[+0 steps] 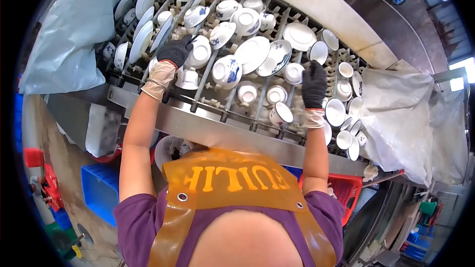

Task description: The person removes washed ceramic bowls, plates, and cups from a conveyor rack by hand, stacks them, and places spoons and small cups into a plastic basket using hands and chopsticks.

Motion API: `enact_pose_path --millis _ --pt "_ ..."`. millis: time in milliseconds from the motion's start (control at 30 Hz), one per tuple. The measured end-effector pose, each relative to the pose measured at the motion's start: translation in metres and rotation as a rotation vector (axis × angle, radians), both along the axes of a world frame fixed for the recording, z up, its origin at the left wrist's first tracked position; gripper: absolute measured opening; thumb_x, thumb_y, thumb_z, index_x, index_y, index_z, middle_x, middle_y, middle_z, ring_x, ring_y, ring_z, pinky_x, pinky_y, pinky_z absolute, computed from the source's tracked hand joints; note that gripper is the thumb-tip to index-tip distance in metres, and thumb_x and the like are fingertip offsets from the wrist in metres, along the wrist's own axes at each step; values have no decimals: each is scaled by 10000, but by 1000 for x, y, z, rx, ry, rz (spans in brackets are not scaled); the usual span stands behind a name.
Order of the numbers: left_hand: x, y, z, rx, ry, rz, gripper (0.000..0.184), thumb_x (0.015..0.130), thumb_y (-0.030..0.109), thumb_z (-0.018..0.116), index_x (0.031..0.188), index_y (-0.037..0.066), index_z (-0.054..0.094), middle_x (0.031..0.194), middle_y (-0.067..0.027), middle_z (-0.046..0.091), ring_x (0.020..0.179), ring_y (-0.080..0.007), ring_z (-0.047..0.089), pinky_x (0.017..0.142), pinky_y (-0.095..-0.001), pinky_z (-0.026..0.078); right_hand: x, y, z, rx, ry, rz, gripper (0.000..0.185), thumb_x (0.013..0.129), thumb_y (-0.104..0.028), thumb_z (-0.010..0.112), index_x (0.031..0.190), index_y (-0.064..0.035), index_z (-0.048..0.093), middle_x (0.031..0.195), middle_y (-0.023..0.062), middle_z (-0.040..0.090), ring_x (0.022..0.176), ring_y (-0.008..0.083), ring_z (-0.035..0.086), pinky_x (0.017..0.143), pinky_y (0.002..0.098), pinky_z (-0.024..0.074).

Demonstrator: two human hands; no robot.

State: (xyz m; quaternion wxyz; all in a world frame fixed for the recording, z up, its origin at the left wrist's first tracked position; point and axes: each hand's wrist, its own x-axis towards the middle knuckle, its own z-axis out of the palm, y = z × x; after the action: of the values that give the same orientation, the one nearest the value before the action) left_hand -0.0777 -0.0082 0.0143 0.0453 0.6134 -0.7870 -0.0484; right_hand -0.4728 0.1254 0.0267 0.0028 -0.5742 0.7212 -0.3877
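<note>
Plastic sheeting (74, 44) flanks a pegged conveyor (222, 132), whose rows already largely carry dishes (252, 53), pegs showing between some. Over the conveyor's left side, the left hand (173, 53) meets a white bowl (200, 52); toward its right, the right hand (313, 86) nears a small bowl (318, 52). Neither grip can be told.

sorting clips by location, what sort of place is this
Probably a commercial dishwashing plant: many white, blue-patterned ceramic bowls sit tilted or upturned on a wide, pegged grey metal rack, with large, pale translucent plastic sheets hanging at its two sides.
</note>
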Motion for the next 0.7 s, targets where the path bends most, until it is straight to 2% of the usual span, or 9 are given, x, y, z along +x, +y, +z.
enact_pose_path --millis 100,167,233,267,367,400,433,567,700 --pt "11 -35 -37 -27 -42 -57 375 864 272 464 1217 152 506 1028 -165 614 933 -332 591 824 -424 461 57 -26 27 201 -285 118 490 746 -257 655 1163 -49 504 1039 218 589 933 340 583 786 383 455" --pt "25 -59 -81 -288 -101 -233 326 819 188 473 1110 103 594 959 -144 636 888 -290 616 795 -385 484 75 -74 -25 245 -293 198 603 731 -257 700 1249 -86 444 1025 180 606 879 264 621 732 372 504" --pt "17 -29 -37 -283 36 -198 316 833 213 482 1105 106 601 958 -141 639 874 -287 618 788 -377 484 80 -105 -50 265 -263 382 733 681 -208 724 1304 -58 367 1152 190 538 1054 261 547 890 352 456" --pt "14 -4 -4 -268 154 -164 312 840 226 487 1103 108 605 958 -140 640 866 -286 619 785 -373 485 45 -168 -146 66 -629 640 782 656 -155 729 1318 -27 333 1176 155 527 1118 247 496 953 344 413" --pt "0 64 91 -245 577 -85 304 860 265 500 1097 113 615 957 -135 645 844 -282 622 774 -361 485 65 -124 -15 2 -646 821 859 585 -68 665 1357 -40 290 1254 136 479 1143 249 477 958 357 403" --pt "-2 84 124 -67 642 38 310 875 295 525 1103 102 610 964 -140 645 864 -246 626 804 -342 476 67 -100 21 78 -113 434 866 569 -54 630 1365 -50 288 1237 176 499 1135 272 500 933 357 419" --pt "6 85 112 -113 964 -59 231 853 246 569 1047 145 641 899 -83 666 841 -164 628 793 -311 473 87 -75 78 203 -111 398 729 581 -39 605 1286 -43 419 1138 204 563 1065 300 553 897 374 437" --pt "15 107 130 -98 1482 -151 244 866 170 584 1042 4 615 921 -59 658 833 -91 574 772 -261 467 69 -112 60 95 575 737 168 640 -35 556 725 -136 659 816 90 643 822 290 593 882 443 407" --pt "-8 133 139 53 1638 93 231 904 136 501 1061 -3 598 752 -3 588 682 -68 526 658 -234 453 71 -116 3 -88 664 923 234 642 -18 514 772 -161 646 894 96 631 999 292 533 995 486 280"
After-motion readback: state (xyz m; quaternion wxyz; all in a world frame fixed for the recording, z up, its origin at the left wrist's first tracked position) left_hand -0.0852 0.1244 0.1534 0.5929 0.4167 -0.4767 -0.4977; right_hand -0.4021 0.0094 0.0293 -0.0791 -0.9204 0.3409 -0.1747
